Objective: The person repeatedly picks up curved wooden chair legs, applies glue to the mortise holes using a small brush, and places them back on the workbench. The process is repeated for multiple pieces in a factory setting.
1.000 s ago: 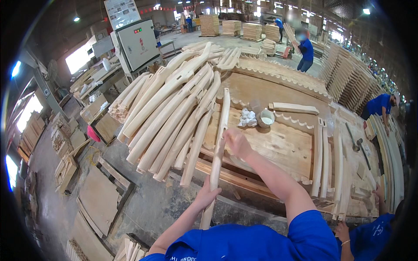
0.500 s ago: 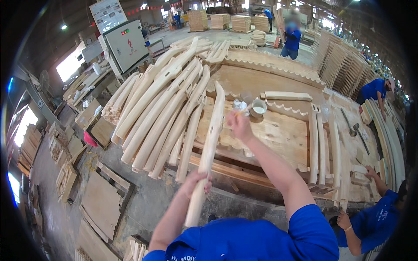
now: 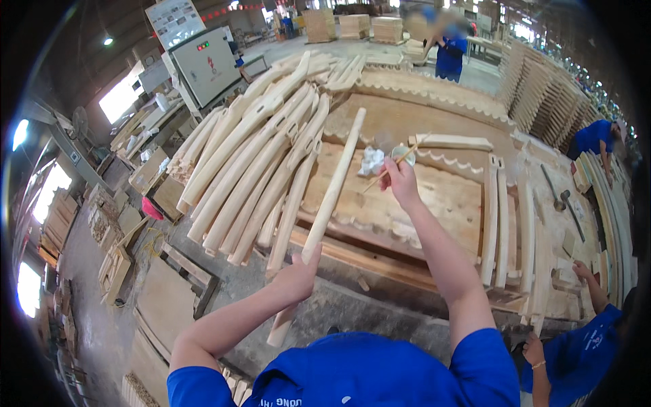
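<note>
My left hand (image 3: pixel 298 277) is wrapped round the lower part of a long pale wooden leg (image 3: pixel 334 186). The leg slants up and away from me over the near edge of the worktable, with a narrow face turned up. My right hand (image 3: pixel 400 182) is closed on a thin wooden stick (image 3: pixel 374 183), which juts out on both sides of the fingers. Its far end passes over a cup (image 3: pixel 407 154) of pale content; whether it touches the rim I cannot tell. Crumpled white material (image 3: pixel 371 161) lies left of the cup.
A big heap of curved wooden legs (image 3: pixel 251 156) fills the table's left side. Scalloped wooden strips (image 3: pixel 434 87) and more legs (image 3: pixel 500 224) frame the plywood top (image 3: pixel 447 203). A hammer (image 3: pixel 569 210) lies farther right. A co-worker (image 3: pixel 576 353) works at the lower right.
The leg has been turned about its length, and my left hand's grip has rolled with it. My right hand has moved rightward to beside the cup, and the stick now lies across its fingers.
</note>
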A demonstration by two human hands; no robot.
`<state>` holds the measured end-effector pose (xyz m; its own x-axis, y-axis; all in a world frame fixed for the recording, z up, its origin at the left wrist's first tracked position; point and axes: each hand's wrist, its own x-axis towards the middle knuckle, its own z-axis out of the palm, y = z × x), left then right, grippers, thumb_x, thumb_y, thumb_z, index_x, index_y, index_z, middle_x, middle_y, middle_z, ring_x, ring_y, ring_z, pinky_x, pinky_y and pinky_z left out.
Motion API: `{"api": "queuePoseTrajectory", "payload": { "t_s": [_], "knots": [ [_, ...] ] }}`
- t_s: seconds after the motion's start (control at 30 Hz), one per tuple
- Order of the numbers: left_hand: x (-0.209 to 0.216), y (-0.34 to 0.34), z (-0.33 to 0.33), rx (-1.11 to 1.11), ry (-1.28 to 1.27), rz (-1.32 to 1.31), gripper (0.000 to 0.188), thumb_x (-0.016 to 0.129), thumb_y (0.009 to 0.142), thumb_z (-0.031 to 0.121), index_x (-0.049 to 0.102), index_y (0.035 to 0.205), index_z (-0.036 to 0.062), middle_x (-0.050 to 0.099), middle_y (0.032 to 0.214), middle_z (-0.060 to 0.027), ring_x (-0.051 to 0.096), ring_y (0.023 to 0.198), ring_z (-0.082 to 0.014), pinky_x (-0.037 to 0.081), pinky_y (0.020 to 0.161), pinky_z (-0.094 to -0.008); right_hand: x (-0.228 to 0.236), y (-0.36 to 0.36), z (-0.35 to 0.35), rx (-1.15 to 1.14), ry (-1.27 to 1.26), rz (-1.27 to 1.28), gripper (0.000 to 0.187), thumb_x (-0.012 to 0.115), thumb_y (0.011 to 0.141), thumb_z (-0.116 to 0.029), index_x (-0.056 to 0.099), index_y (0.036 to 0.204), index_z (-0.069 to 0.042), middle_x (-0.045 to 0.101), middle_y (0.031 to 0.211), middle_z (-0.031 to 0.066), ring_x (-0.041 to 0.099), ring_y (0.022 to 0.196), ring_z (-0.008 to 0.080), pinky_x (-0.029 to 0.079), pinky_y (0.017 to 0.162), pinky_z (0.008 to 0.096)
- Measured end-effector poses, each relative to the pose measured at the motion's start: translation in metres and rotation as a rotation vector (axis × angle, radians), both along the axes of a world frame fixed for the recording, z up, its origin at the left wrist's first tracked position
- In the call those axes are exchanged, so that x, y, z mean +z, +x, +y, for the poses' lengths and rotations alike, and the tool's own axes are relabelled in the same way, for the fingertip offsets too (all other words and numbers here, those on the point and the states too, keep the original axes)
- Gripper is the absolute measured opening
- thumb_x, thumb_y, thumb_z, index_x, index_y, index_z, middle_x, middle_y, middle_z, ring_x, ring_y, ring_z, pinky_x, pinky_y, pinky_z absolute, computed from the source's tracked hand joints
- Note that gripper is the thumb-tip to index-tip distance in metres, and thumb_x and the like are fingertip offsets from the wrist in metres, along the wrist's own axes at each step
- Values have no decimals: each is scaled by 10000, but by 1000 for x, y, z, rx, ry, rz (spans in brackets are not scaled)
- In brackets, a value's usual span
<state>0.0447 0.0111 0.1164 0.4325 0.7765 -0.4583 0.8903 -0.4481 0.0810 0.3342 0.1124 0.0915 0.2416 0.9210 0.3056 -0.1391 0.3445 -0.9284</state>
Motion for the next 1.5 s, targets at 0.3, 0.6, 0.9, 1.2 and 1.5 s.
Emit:
{"api": "queuePoseTrajectory", "payload": {
  "t_s": [0.3,0.6,0.9,1.2,1.5],
  "knots": [
    [-43,-40,13,683,-844,-1339,598,437,954,327,97,1443,277,504,863,-121,531,561,-202,464,471,-328,-7,-4,6,-10,-25,25,241,465,949,-240,485,844,-25,569,733,63,582,539,121,497,476,245],
    [-162,-59,1,703,-1683,-1895,640,269,849,692,504,985,112,413,555,-52,386,361,-150,367,373,-272,0,-60,31,-7,4,106,263,461,948,-228,503,823,-1,549,618,59,567,501,119,483,459,241],
    [-187,-61,8,723,-1078,-1474,844,149,779,792,492,610,40,422,453,-76,426,389,-186,392,436,-296,18,-99,32,26,105,-421,274,470,946,-226,488,775,-12,550,635,43,568,526,113,464,502,237],
    [-184,-55,-1,845,-931,-1520,619,238,883,656,490,948,94,488,587,-98,461,412,-205,421,432,-326,7,-101,52,79,-107,-438,274,481,927,-209,493,803,35,583,647,101,607,515,169,495,474,292],
    [-185,-61,-3,865,-1106,-1586,536,231,907,620,465,1034,154,496,627,-101,480,426,-222,422,417,-329,12,-100,61,173,-362,-305,321,485,919,-261,498,831,48,595,683,120,610,513,174,516,445,295]
  ]
}}
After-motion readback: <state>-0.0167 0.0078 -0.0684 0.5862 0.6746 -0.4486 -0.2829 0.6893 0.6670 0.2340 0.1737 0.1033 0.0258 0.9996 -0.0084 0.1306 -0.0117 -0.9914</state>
